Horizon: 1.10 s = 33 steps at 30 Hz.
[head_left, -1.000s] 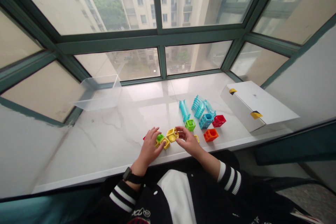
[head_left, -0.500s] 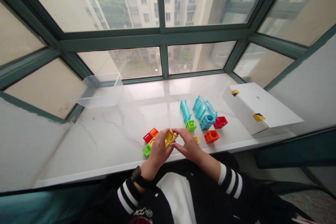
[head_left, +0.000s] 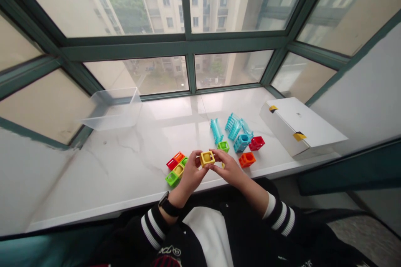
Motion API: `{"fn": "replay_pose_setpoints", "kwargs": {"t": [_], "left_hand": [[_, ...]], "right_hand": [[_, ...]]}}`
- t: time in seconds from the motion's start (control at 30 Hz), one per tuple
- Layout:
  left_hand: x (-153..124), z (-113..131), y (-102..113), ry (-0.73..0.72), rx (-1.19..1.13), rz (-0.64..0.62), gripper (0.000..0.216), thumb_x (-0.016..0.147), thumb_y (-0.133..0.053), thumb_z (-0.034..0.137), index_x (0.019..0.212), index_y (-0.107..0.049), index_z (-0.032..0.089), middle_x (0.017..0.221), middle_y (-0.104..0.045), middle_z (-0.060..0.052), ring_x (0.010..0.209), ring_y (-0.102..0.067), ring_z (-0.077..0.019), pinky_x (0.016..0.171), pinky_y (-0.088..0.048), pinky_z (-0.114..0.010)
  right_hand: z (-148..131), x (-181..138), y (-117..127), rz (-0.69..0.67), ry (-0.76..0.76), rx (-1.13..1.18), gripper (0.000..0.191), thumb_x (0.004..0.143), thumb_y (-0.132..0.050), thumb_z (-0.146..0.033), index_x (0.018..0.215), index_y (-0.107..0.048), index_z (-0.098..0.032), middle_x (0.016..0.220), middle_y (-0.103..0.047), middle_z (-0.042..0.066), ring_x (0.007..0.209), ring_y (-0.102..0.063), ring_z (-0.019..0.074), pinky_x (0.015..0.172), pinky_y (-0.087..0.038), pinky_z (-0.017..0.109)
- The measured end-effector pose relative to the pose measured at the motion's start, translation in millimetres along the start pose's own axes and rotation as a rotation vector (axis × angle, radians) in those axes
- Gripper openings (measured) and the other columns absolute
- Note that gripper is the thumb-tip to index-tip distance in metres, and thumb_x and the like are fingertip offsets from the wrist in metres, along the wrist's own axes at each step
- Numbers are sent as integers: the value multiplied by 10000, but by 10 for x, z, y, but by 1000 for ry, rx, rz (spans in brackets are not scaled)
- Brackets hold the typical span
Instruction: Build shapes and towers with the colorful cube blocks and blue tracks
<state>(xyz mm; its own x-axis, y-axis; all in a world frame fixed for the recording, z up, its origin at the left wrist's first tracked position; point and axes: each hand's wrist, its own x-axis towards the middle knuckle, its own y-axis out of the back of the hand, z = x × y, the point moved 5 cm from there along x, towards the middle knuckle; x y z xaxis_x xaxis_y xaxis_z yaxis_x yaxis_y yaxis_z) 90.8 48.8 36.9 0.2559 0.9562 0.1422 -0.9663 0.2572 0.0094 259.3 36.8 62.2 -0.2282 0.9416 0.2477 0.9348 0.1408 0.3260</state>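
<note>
Between my two hands is a yellow toy block (head_left: 207, 158) with a round hollow in its face. My left hand (head_left: 191, 171) grips its left side with fingers and thumb, and my right hand (head_left: 226, 166) closes on its right side. Just left of my left hand lies a joined group of blocks: red and orange blocks (head_left: 176, 160) at the back, a yellow block (head_left: 178, 170) in the middle, a green block (head_left: 172, 178) in front. Beyond my right hand stands a single green block (head_left: 223, 146). A small yellow piece is mostly hidden by my right hand.
To the right stand an orange block (head_left: 247, 159), a red block (head_left: 257, 143) and a blue block (head_left: 241, 143). Clear blue track pieces (head_left: 216, 131) lie behind them. A white box (head_left: 308, 127) sits at right, a clear plastic bin (head_left: 112, 112) at back left, below the windows.
The yellow block has been turned so its hollow face points up toward me, and it has shifted slightly away from the joined blocks. The whole view has moved a little.
</note>
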Motion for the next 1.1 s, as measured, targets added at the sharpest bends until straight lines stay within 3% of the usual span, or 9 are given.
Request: {"fn": "replay_pose_setpoints", "kwargs": {"t": [0.17,0.27,0.4,0.7,0.9,1.1], "left_hand": [[68,82,-266,-57,54,-125,437,914,-768,337,1267,-536,224,1245,-702,-112,1151,-731,-247,1024,-607,-457],[92,128,-388,-131,195,-190,564,875,-792,269,1379,-537,250,1358,-657,-117,1223,-689,-257,1074,-585,-486],[130,99,-489,-196,360,-215,476,884,-757,220,1332,-605,275,1304,-679,-83,1201,-671,-249,1041,-590,-464],[194,-141,-669,-219,536,-263,440,856,-751,187,1274,-625,244,1227,-708,-85,1169,-671,-273,1045,-553,-475],[181,-195,-668,-204,541,-269,464,854,-728,165,1295,-621,264,1233,-695,-75,1167,-674,-260,1027,-561,-435],[195,-320,-658,-182,543,-283,469,860,-728,181,1306,-615,267,1248,-688,-58,1175,-669,-250,1044,-553,-426]], "right_hand": [[73,-165,345,69,-35,-66,457,928,-746,-345,1371,-652,-283,1278,-684,96,1052,-715,245,957,-622,441],[137,-271,528,109,-55,-92,449,933,-708,-301,1377,-650,-278,1320,-671,106,1041,-715,245,930,-628,434],[256,-379,666,105,-79,-167,448,929,-677,-259,1375,-650,-284,1332,-677,103,992,-714,238,916,-627,441],[572,-549,614,128,-208,-220,559,867,-612,-141,1414,-618,-260,1342,-684,110,1063,-724,255,969,-622,478],[634,-610,526,166,-193,-323,613,884,-544,-100,1479,-586,-239,1438,-659,132,1283,-665,293,1136,-537,526],[723,-618,482,137,-197,-411,639,888,-518,-91,1513,-554,-217,1484,-637,133,1376,-609,283,1198,-481,507]]}}
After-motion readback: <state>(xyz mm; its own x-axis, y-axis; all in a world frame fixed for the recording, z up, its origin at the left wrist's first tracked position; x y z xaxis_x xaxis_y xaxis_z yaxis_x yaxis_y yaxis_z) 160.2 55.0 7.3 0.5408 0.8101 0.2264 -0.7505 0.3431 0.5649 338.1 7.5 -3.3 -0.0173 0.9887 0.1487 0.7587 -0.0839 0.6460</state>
